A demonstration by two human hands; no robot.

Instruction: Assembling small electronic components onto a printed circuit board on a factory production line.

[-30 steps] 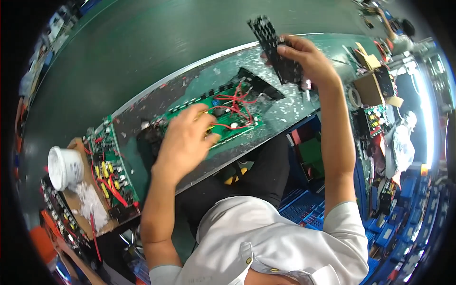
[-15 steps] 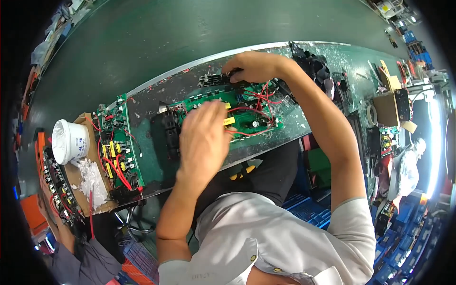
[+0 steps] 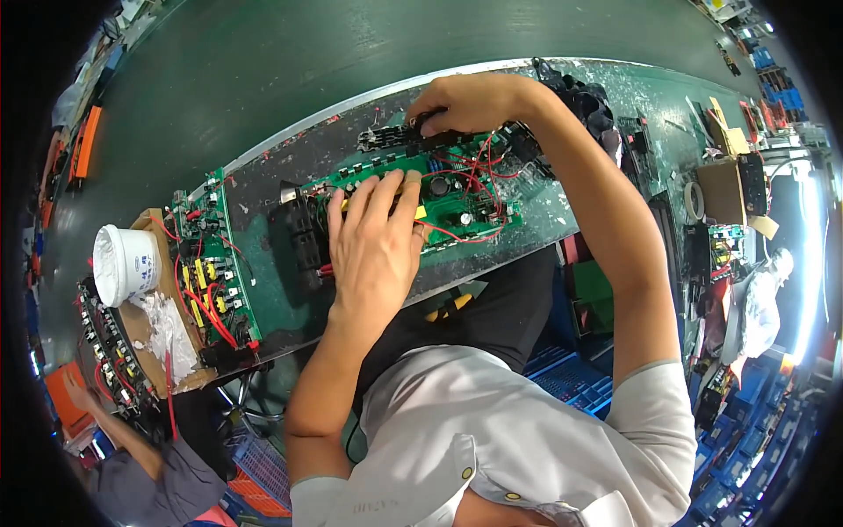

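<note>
A green circuit board (image 3: 452, 230) with red wires, yellow parts and black components lies on the bench in front of me. My left hand (image 3: 373, 233) rests palm down over its left half, fingers stretched out and slightly apart, hiding that part. At the board's far edge, my right hand (image 3: 470, 107) is closed on a dark slotted strip (image 3: 384, 139), whose left end sticks out past the fingers. What the fingertips grip is partly hidden. Next to the board's left end sits a black ribbed block (image 3: 303, 237).
Another wired circuit board (image 3: 211, 263) lies at the left, beside a cardboard box (image 3: 180, 373) bearing a white tub (image 3: 126, 265). Black parts (image 3: 575, 105) are heaped at the far right, with a tape roll (image 3: 694, 201) further right. A co-worker's arm (image 3: 123, 435) shows at lower left.
My left hand, blurred before, has settled on the board with its fingers spread. My right hand still grips the strip. The co-worker's hand has moved up and left, toward an orange bin.
</note>
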